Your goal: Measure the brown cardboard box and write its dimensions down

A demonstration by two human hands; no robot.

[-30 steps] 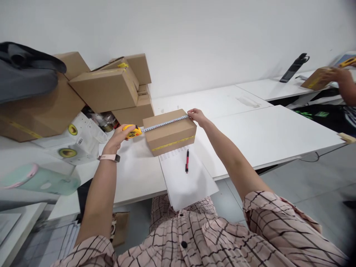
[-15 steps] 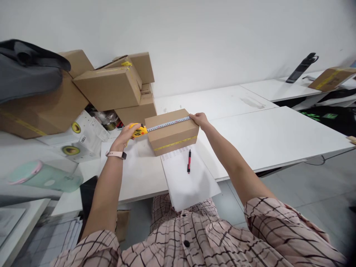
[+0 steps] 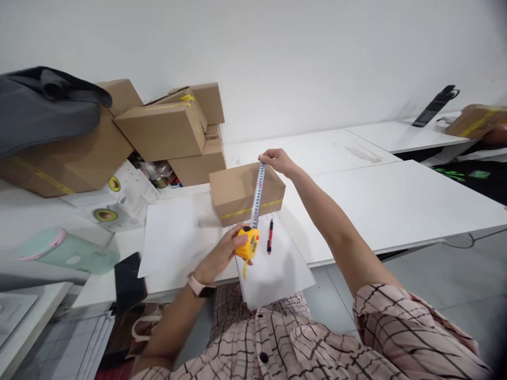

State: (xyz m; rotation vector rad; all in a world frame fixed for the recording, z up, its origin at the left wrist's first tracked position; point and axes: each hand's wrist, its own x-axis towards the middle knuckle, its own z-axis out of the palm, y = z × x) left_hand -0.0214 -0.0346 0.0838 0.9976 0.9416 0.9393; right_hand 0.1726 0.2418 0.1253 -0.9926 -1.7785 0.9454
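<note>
left hand [image 3: 225, 250]: holds yellow tape measure [image 3: 248, 243] | right hand [image 3: 279, 161]: pinches number strip [image 3: 257, 195] end | strip: black 5, 6, 7 | white box [image 3: 132, 186]: avocado pictures, barcode

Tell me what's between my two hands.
In the head view, the tape measure's blade runs from its yellow case in your left hand over the cardboard box to your right hand.

Tape measure [image 3: 247, 244]: yellow, black
Blade [image 3: 257, 193]: white, black-numbered
Carton [image 3: 233, 187]: brown, yellow-striped
Pen [image 3: 270, 236]: red and black
Wristband [image 3: 195, 285]: pale pink
Shirt [image 3: 253, 340]: pink, dark-checked
Tabletop [image 3: 356, 200]: white
</note>
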